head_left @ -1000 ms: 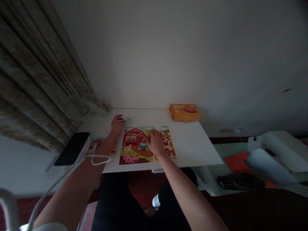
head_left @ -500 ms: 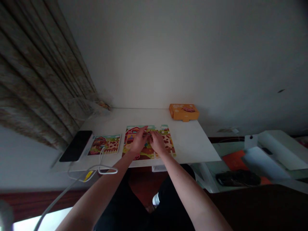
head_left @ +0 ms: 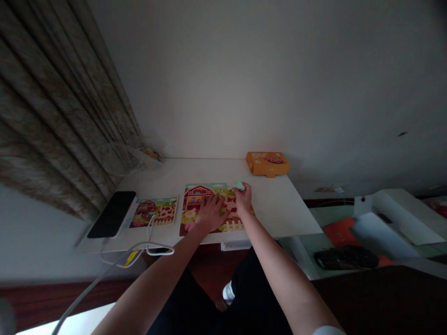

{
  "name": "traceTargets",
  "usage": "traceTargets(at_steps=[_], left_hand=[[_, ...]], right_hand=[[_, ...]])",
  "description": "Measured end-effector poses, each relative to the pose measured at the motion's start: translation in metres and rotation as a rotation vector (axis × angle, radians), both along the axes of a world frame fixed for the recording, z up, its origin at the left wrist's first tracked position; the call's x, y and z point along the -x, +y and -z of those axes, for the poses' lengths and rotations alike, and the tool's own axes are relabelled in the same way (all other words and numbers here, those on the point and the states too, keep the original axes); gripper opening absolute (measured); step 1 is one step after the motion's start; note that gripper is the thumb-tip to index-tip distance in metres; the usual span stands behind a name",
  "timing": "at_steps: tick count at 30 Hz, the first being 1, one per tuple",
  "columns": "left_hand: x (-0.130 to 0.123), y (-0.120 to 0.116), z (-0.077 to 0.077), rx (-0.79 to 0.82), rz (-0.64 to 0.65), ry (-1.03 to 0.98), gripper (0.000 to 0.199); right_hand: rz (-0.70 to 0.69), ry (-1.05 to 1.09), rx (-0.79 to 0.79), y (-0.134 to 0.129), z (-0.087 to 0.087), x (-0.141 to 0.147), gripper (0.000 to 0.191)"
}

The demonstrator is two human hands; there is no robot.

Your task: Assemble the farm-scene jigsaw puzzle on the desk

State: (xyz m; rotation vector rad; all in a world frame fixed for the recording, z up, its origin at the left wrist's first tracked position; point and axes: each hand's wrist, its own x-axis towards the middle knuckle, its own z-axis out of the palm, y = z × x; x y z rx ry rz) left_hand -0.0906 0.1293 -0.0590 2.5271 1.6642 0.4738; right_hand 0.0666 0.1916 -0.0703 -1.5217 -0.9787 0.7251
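Observation:
A farm-scene jigsaw puzzle (head_left: 190, 214) lies near the front edge of the white table, with a red barn at its upper left and a white fence low on the right. My left hand (head_left: 211, 213) rests on the middle of it, fingers spread and flat. At the puzzle's upper right corner, my right hand (head_left: 243, 197) pinches a pale green puzzle piece (head_left: 239, 185) between thumb and fingers. Part of the picture is hidden under both hands. Left of the puzzle sits a smaller reference card (head_left: 155, 211) with the same farm picture.
A black phone (head_left: 112, 214) lies at the table's left, with a white cable (head_left: 153, 246) looping over the front edge. An orange box (head_left: 268, 164) stands at the back right. Clear plastic wrapping (head_left: 127, 158) sits by the curtain (head_left: 66, 102). Right of the table is a lower glass shelf with an open white box (head_left: 408, 216).
My hands were together over the puzzle's middle. The right has moved to the upper right corner and now grips the pale green piece; the left has flattened out on the puzzle.

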Motion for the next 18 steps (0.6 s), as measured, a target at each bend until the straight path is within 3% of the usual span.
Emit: traceTargets(at_steps=[4,11,18], left_hand=[[-0.002,-0.002,-0.006,0.02,-0.006,0.002,0.057],[-0.003,-0.003,-0.012,0.092,-0.027,0.057,0.061],[-0.003,-0.005,-0.015,0.083,-0.022,0.05,0.06]], right_hand=[[-0.136,-0.019,0.089,0.031,-0.009,-0.02,0.042],[-0.592,-0.275,0.2,0.07,-0.011,-0.052,0.033],[-0.637,-0.467,0.236,0.083,-0.01,-0.057,0.026]])
